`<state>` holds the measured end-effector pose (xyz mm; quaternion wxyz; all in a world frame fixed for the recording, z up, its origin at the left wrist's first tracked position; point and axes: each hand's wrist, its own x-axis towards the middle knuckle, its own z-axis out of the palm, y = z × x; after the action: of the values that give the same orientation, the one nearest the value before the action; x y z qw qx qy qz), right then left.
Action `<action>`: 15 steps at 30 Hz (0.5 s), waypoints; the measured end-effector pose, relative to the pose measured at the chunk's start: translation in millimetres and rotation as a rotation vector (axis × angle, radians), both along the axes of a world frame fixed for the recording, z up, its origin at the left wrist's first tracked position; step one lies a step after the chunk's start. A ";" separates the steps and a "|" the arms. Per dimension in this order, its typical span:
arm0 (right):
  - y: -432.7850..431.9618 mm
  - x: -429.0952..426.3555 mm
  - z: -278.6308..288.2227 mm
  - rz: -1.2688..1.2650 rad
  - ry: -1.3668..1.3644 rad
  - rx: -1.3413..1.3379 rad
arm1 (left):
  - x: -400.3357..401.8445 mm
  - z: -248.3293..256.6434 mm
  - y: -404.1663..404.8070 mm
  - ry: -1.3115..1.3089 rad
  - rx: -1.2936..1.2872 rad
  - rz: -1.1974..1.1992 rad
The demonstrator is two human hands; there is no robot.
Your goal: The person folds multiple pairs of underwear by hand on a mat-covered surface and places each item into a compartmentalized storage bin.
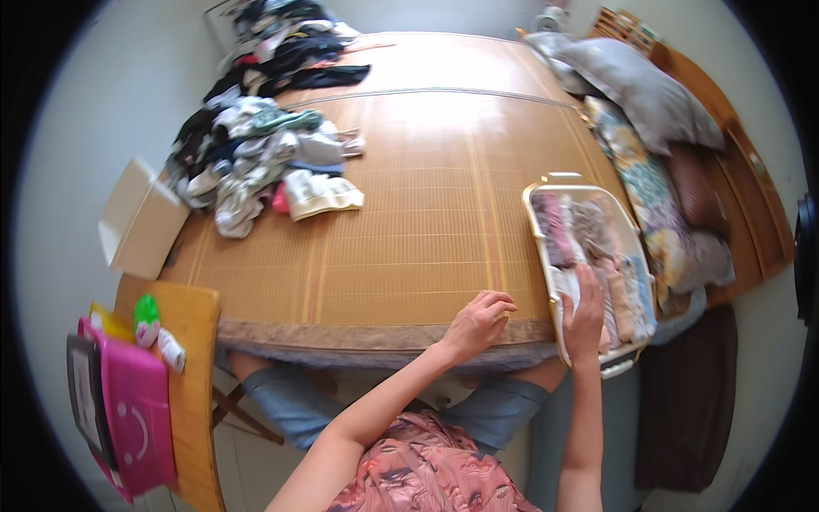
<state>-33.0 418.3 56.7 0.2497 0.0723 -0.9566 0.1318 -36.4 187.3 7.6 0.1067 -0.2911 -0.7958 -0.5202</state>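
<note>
A white plastic basket (pixel 541 256) with gold-coloured trim and handles holds rows of folded or rolled clothes in pink, grey, white, peach and blue. My right hand (pixel 583 313) is over its left part, fingers extended and thumb apart, holding nothing visible. Whether its palm presses on the white cloth (pixel 565 285) beneath is hard to tell. To the left of the basket, my left hand (pixel 480 323) hovers by the front edge of the woven mat (pixel 409 256), fingers loosely bent with nothing seen in them. A loose heap of clothes (pixel 275 153) lies on the mat's left side.
Dark clothes (pixel 288 57) are piled at the far left. Pillows (pixel 646 89) and a floral cloth (pixel 630 173) line the right side by a wooden headboard (pixel 761 198). A white box (pixel 144 221) stands left, near a wooden chair (pixel 192 384) with a magenta bin (pixel 137 409).
</note>
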 end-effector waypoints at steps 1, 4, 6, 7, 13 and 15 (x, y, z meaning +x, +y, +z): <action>-26.2 -1.3 -2.6 0.094 0.005 -0.064 | 1.3 -2.3 -12.1 -0.022 -0.004 0.029; -104.1 -8.6 -11.1 0.333 -0.146 -0.202 | 1.1 -11.0 -57.2 -0.042 -0.014 0.125; -142.2 -15.7 -29.3 0.424 -0.240 -0.254 | -1.7 -9.9 -91.0 -0.063 -0.051 0.212; -160.2 -18.2 -32.6 0.463 -0.273 -0.265 | -7.6 -8.9 -109.7 -0.057 -0.054 0.222; -248.0 -24.3 -61.7 0.576 -0.314 -0.087 | -87.2 -18.8 -248.4 0.093 -0.619 0.790; -263.2 -21.7 -81.2 0.517 -0.256 -0.009 | -110.8 -22.0 -283.6 0.118 -0.672 0.919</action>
<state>-54.7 155.0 -24.5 0.0855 0.2956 -0.9295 0.2032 -147.2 -96.3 -14.4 0.2679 0.0384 -0.9550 -0.1215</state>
